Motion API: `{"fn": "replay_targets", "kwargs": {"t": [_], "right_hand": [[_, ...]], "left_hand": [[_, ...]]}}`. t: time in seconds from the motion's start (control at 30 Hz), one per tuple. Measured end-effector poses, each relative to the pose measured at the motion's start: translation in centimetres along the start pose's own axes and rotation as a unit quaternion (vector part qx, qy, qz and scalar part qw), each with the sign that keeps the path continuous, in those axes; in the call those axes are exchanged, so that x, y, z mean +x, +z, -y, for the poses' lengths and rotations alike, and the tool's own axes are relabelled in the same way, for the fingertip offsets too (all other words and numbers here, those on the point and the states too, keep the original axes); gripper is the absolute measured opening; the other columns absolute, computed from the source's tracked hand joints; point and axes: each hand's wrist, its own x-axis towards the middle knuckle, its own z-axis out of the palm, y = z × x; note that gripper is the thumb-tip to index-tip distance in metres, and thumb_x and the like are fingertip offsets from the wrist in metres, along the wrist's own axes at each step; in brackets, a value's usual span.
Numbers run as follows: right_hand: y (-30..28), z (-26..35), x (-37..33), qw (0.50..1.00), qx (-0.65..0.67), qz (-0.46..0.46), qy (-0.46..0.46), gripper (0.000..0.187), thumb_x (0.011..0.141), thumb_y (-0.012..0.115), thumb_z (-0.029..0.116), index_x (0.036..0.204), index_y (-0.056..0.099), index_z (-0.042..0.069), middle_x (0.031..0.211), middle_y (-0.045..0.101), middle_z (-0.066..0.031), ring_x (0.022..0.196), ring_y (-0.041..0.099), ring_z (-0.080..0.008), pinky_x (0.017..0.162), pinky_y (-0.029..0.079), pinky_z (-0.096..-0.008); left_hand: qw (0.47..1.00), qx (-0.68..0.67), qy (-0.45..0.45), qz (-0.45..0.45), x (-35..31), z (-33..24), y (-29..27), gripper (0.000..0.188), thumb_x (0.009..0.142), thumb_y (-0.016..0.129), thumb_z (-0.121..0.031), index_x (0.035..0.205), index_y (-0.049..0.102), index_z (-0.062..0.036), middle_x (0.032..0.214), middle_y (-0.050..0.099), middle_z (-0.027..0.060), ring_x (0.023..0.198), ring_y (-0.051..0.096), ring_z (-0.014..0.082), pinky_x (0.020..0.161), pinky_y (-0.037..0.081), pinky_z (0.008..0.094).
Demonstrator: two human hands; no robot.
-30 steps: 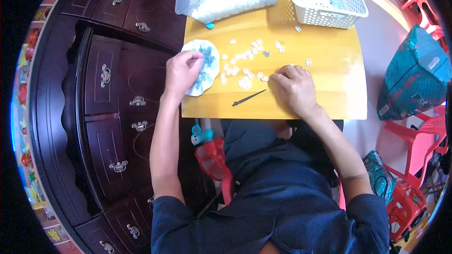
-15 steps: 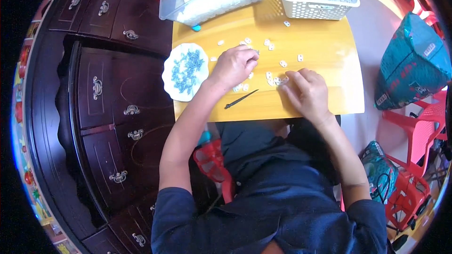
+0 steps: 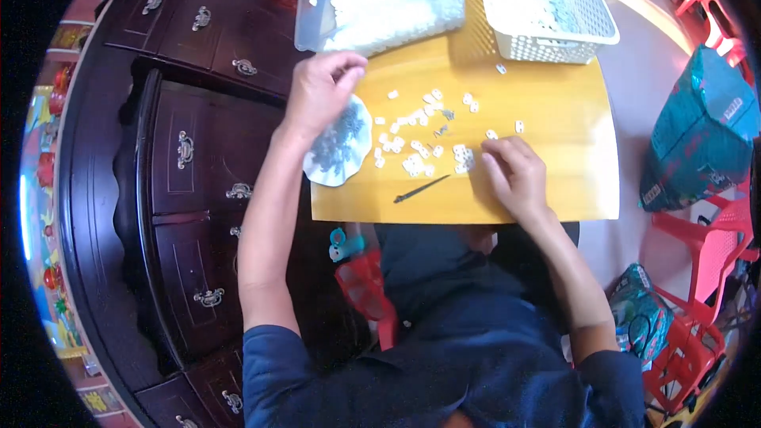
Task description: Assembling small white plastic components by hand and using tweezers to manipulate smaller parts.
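- My two hands are well apart. My left hand hangs by the far edge of the scalloped white plate, near the clear plastic bin, its fingers curled; I cannot tell whether anything is pinched between them.
- My right hand is at the right of the loose pieces, thumb and forefinger standing apart, with no piece that I can see between them.
- The small white two-holed pieces lie scattered over the middle of the yellow table, a few bunched just beside my right thumb and others out on their own.
- As I judge it, plenty is left: these pieces lie loose, in no row or finished stack. They are too small here for me to tell whether any has been fitted with something.
- A few small dark bits lie among them, so some are out on the tabletop; many small grey-blue bits remain on the plate.
- The dark pointed tool lies near my edge of the table, in neither hand.
- The clear bin is heaped with white items, and the white perforated basket beside it holds white and pale grey ones. Which of them are done, if any, I cannot tell.
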Motion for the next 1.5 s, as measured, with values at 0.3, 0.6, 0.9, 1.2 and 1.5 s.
{"fn": "replay_targets", "kwargs": {"t": [0.3, 0.6, 0.9, 1.2, 1.5], "right_hand": [[-0.5, -0.4, 0.2, 0.994, 0.09, -0.011, 0.068, 0.005, 0.089, 0.069, 0.003, 0.093, 0.07, 0.0, 0.08, 0.066, -0.0135, 0.07, 0.065, -0.0251, 0.064, 0.052, -0.0329], [-0.8, -1.0, 0.4, 0.994, 0.06, 0.004, 0.094, 0.005, 0.086, 0.07, 0.004, 0.091, 0.07, 0.004, 0.079, 0.066, -0.0139, 0.073, 0.066, -0.0294, 0.068, 0.053, -0.0368], [-0.6, -0.8, 0.9, 0.996, 0.05, 0.013, 0.079, 0.004, 0.086, 0.07, 0.005, 0.09, 0.069, 0.006, 0.079, 0.065, -0.0117, 0.074, 0.065, -0.0287, 0.068, 0.052, -0.0364], [-0.6, -0.4, 0.8, 0.995, 0.051, 0.013, 0.081, 0.004, 0.086, 0.069, 0.006, 0.09, 0.07, 0.006, 0.078, 0.065, -0.0121, 0.072, 0.064, -0.0297, 0.066, 0.051, -0.0372], [-0.3, -1.2, -0.1, 0.974, 0.162, -0.072, 0.143, 0.004, 0.091, 0.068, 0.004, 0.094, 0.071, 0.002, 0.08, 0.066, -0.0075, 0.068, 0.062, -0.0155, 0.061, 0.048, -0.028]], "left_hand": [[0.981, 0.173, -0.003, 0.089, 13.9, 5.1, -1.9, 0.032, 0.084, 0.075, -0.027, 0.105, 0.074, -0.0025, 0.098, 0.075, 0.0131, 0.088, 0.073, 0.0222, 0.081, 0.057, 0.033], [0.86, 0.136, -0.217, 0.441, 18.9, 6.6, 6.2, 0.118, 0.069, 0.071, -0.077, 0.151, 0.035, 0.0009, 0.146, 0.05, 0.0252, 0.134, 0.05, 0.0338, 0.103, 0.047, 0.0469], [0.869, 0.205, -0.033, 0.449, 21.1, 11.8, 8.3, 0.067, 0.087, 0.069, -0.053, 0.13, 0.059, -0.0022, 0.128, 0.064, 0.0237, 0.118, 0.062, 0.0377, 0.099, 0.048, 0.0419], [0.909, 0.328, 0.016, 0.256, 20.5, 10.2, 5.4, 0.044, 0.092, 0.064, -0.04, 0.12, 0.068, -0.0073, 0.118, 0.069, 0.0216, 0.111, 0.065, 0.039, 0.096, 0.05, 0.0446], [0.983, -0.139, -0.057, 0.104, 16.2, -1.9, -0.2, 0.02, 0.098, 0.064, -0.031, 0.1, 0.069, -0.0118, 0.072, 0.052, -0.0054, 0.058, 0.044, 0.0024, 0.048, 0.032, 0.0191]]}}
